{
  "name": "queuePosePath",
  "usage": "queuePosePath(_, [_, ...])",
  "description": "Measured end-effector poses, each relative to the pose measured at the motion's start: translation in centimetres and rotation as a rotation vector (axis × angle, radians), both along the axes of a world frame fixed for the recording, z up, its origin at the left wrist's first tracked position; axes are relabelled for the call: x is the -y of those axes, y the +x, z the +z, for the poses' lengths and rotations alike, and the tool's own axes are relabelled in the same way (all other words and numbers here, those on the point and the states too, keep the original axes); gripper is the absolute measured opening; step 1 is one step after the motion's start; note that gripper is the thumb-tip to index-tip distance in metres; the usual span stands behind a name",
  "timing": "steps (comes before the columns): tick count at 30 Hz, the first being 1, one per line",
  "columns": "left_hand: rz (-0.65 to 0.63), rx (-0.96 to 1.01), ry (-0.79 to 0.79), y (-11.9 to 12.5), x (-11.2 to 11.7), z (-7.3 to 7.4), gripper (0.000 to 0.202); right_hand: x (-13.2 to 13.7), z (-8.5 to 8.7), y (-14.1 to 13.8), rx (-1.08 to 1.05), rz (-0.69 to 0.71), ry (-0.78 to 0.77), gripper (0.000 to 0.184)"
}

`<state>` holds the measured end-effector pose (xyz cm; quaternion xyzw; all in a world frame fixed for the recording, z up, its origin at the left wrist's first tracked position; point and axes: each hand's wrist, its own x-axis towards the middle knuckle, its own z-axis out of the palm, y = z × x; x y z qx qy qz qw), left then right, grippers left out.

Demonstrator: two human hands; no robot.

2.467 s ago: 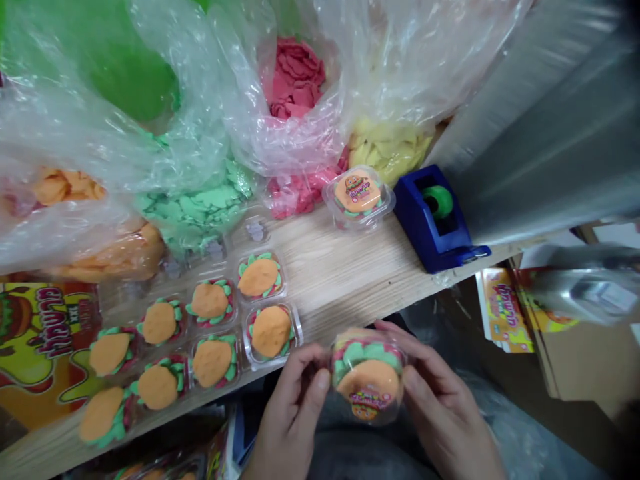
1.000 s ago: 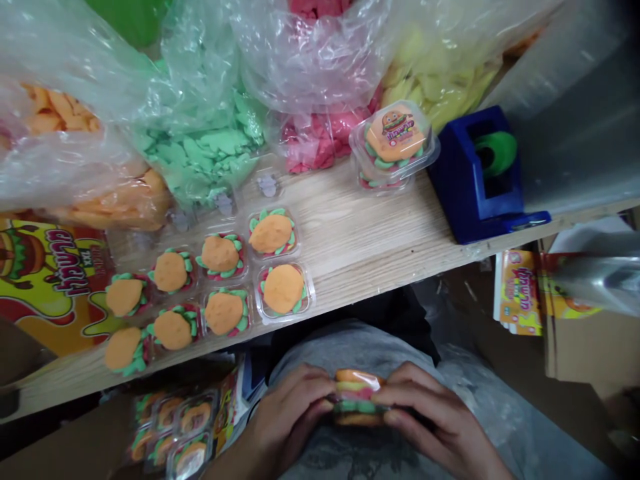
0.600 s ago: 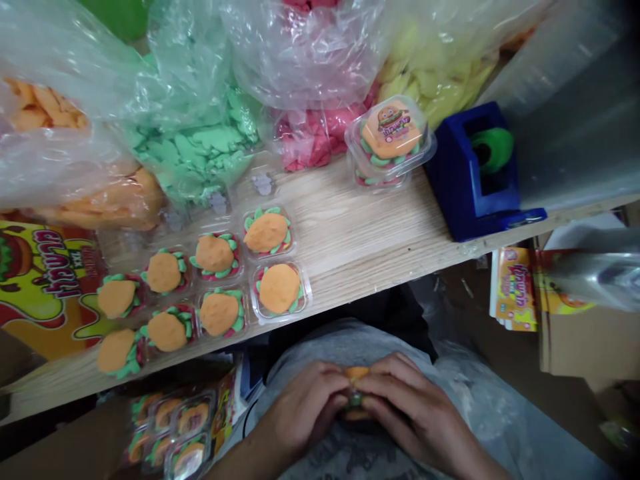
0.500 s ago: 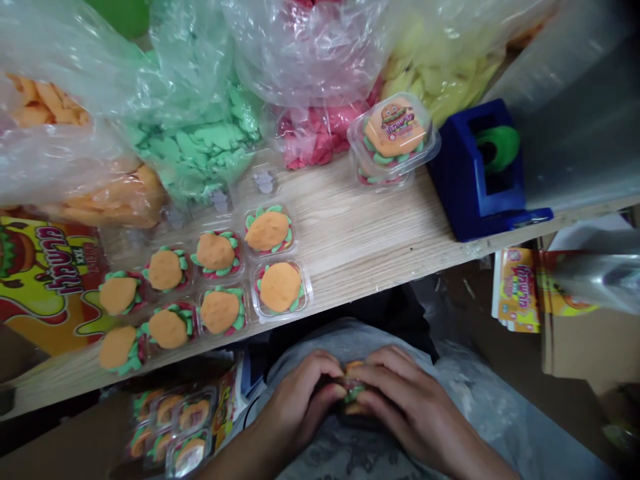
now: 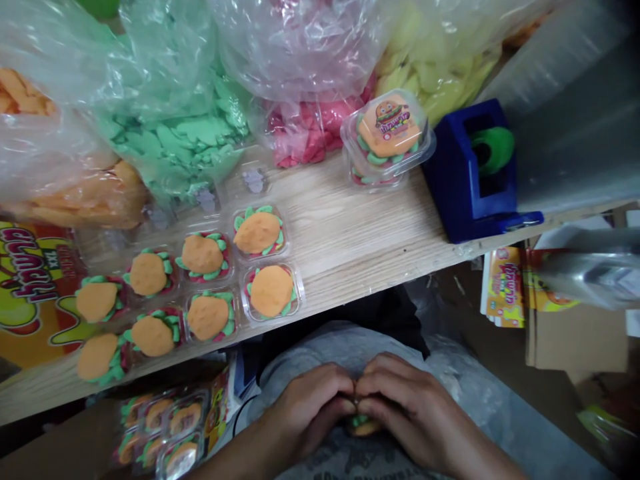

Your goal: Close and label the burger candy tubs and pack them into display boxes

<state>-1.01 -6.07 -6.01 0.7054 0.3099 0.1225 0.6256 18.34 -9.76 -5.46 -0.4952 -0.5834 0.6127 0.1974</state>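
Over my lap, my left hand [image 5: 320,403] and my right hand [image 5: 400,400] meet with fingertips pinched on a clear plastic box with a burger-shaped sweet [image 5: 365,427]. Its orange and green parts show beneath the fingers; the rest is hidden by them. On the tabletop [image 5: 345,233], open clear boxes with burger-shaped sweets [image 5: 273,291] stand in two rows, orange tops up with green around them. Further right sits a stack of closed boxes, the top one bearing a burger label [image 5: 393,123].
A blue tape dispenser [image 5: 450,193] with green tape stands at the table's right. Bags of green [image 5: 185,147], pink [image 5: 305,133] and yellow [image 5: 435,73] pieces line the back. Packed boxes [image 5: 165,427] lie in a carton below left. Cardboard [image 5: 575,340] stands at right.
The view has shifted slightly, so the table things appear further left. My fingertips have come closer together around the box, and the burger-shaped sweet now shows lower between my hands.
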Motion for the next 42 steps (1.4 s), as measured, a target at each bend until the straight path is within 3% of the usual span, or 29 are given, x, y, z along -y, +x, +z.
queuePosePath(9, [-0.043,-0.131,0.199,1.5,0.1,-0.4,0.021,1.4,-0.6,-0.6,0.197,-0.086,0.127,0.016])
queuePosePath(12, [-0.083,-0.125,0.197,1.7,0.0,-0.1,0.022,1.4,-0.5,0.0,0.083,-0.067,0.03,0.013])
queuePosePath(16, [-0.173,-0.071,0.043,1.5,-0.6,0.3,0.018,0.6,0.2,1.4,-0.084,-0.07,-0.258,0.011])
queuePosePath(21, [-0.271,-0.155,-0.249,1.4,-1.9,0.5,0.014,-0.8,0.2,1.9,-0.168,-0.051,-0.482,0.008])
queuePosePath(23, [-0.264,-0.182,-0.298,1.4,-2.3,0.6,0.015,-1.2,-0.1,1.8,-0.186,-0.057,-0.506,0.008])
queuePosePath(25, [-0.205,-0.224,-0.292,1.3,-2.5,0.6,0.014,-1.3,-0.2,1.6,-0.149,-0.092,-0.422,0.009])
queuePosePath(28, [-0.121,-0.258,-0.213,1.1,-2.5,0.5,0.016,-1.0,0.1,1.4,-0.056,-0.139,-0.223,0.009])
queuePosePath(31, [-0.116,-0.223,-0.089,1.0,-2.1,0.5,0.021,-0.5,0.8,1.3,-0.019,-0.122,-0.13,0.005])
queuePosePath(33, [-0.123,-0.193,0.11,1.2,-1.8,0.5,0.023,-0.5,1.1,1.4,-0.014,-0.098,-0.109,0.003])
queuePosePath(36, [-0.104,-0.191,0.53,1.4,-1.1,0.3,0.024,-0.8,1.3,1.3,-0.008,-0.089,-0.109,0.003])
queuePosePath(38, [-0.101,-0.205,0.681,1.5,-0.8,0.1,0.024,-1.2,1.1,1.2,-0.002,-0.085,-0.134,0.007])
queuePosePath(42, [-0.185,-0.121,0.589,1.4,-0.9,-0.1,0.028,-1.2,0.4,1.1,-0.07,-0.07,-0.231,0.009])
